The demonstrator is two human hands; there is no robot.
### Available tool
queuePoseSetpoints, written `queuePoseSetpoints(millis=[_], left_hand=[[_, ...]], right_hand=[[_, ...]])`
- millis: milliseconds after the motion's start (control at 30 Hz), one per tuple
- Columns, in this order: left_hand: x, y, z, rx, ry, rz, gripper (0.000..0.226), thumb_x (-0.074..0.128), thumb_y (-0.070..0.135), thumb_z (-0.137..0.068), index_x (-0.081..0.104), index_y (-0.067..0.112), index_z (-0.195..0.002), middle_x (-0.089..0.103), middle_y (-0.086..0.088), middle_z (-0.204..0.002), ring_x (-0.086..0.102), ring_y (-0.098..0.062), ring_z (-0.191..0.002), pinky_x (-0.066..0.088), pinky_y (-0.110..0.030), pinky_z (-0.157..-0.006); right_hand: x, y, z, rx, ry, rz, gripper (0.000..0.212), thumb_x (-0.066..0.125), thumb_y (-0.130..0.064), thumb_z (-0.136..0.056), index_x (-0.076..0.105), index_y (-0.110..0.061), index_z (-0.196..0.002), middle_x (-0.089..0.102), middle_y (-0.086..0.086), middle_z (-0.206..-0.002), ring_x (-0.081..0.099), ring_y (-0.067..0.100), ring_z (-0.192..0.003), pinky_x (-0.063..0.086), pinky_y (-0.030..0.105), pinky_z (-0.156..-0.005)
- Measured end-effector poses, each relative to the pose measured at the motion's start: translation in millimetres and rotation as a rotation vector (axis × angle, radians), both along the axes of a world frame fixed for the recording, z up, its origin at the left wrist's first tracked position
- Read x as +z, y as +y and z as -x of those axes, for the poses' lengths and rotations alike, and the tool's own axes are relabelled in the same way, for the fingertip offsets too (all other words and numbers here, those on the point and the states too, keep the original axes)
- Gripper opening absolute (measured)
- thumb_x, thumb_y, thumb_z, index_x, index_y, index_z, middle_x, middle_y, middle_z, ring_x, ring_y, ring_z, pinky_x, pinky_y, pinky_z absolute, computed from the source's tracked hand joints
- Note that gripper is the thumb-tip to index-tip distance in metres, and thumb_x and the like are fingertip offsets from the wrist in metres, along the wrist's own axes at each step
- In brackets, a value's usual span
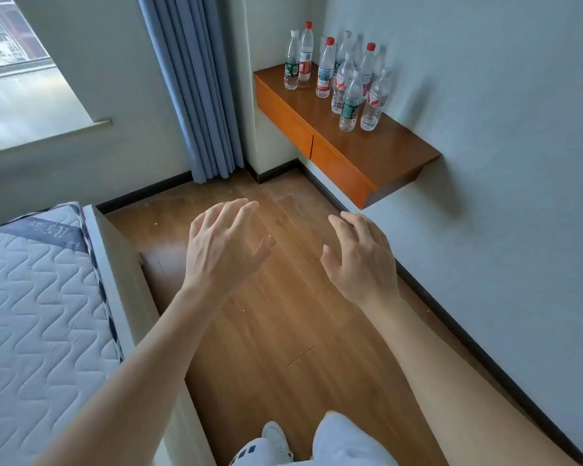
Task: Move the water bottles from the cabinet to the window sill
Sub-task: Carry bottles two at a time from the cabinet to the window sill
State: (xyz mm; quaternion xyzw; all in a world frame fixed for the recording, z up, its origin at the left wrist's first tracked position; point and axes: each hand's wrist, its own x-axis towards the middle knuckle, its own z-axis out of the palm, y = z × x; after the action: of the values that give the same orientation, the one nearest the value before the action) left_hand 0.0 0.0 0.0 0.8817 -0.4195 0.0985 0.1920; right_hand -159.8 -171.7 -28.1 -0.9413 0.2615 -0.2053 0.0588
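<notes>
Up ahead, clear plastic water bottles (337,75) with red or white caps, clustered upright on the wall-hung wooden cabinet (377,153), left hand (221,245) and right hand (359,257) open, empty, well short of the cabinet

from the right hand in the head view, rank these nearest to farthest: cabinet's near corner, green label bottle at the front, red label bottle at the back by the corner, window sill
From the right hand:
1. Cabinet, near corner just ahead, on the right wall.
2. Front green-label bottle, at the cluster's near edge.
3. Back red-label bottle, in the far corner.
The window sill is off left; its rank against the bottles is too close to call.
</notes>
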Motion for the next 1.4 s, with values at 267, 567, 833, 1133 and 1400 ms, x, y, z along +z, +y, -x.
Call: queuePoseSetpoints(millis=[267,567,833,1133,1400], left_hand=[[-7.7,-30.1,-38.2,-0.054,-0.035,0.002,0.057,0.049,0.055,-0.088,0.049,0.024,-0.135,0.053,0.004,-0.139,0.046,-0.019,-0.130,0.035,-0.044,-0.107],[-12.9,-116.5,-108.8,-0.058,-0.037,-0.008,0.056,0.048,0.055,-0.088,0.050,0.023,-0.134,0.055,0.003,-0.137,0.047,-0.019,-0.129,0.038,-0.044,-0.107],[-11.6,-245.6,-180.4,-0.052,0.012,-0.017,0.054,0.052,0.053,-0.087,0.051,0.025,-0.133,0.055,0.005,-0.135,0.048,-0.019,-0.127,0.039,-0.044,-0.105],[-19.5,-352.6,-236.7,-0.059,0.040,-0.031,0.051,0.058,0.049,-0.087,0.052,0.025,-0.132,0.056,0.007,-0.134,0.048,-0.017,-0.126,0.039,-0.040,-0.102],[-39.1,-447.7,-295.0,-0.128,0.098,-0.032,0.050,0.060,0.049,-0.086,0.054,0.027,-0.131,0.058,0.006,-0.133,0.048,-0.018,-0.126,0.043,-0.043,-0.102]], right_hand=[[-5.4,-31.7,-36.3,-0.028,-0.021,0.009,0.050,0.047,-0.042,-0.093,0.059,-0.015,-0.134,0.059,0.011,-0.137,0.054,0.027,-0.128,0.049,0.041,-0.101],[-23.6,-112.1,-103.0,-0.069,-0.023,0.006,0.046,0.055,-0.038,-0.093,0.060,-0.015,-0.133,0.060,0.011,-0.136,0.053,0.027,-0.129,0.047,0.042,-0.104],[-24.3,-229.0,-171.1,-0.126,-0.003,-0.088,0.049,0.050,-0.042,-0.094,0.058,-0.016,-0.135,0.058,0.008,-0.138,0.052,0.025,-0.130,0.049,0.044,-0.105],[-37.6,-331.1,-221.0,-0.175,0.003,-0.140,0.060,0.037,-0.057,-0.093,0.061,-0.019,-0.133,0.061,0.007,-0.137,0.057,0.027,-0.127,0.049,0.044,-0.101],[-58.3,-409.1,-262.7,-0.286,0.030,-0.163,0.055,0.049,-0.052,-0.091,0.060,-0.021,-0.134,0.061,0.006,-0.138,0.058,0.027,-0.127,0.051,0.045,-0.101]])
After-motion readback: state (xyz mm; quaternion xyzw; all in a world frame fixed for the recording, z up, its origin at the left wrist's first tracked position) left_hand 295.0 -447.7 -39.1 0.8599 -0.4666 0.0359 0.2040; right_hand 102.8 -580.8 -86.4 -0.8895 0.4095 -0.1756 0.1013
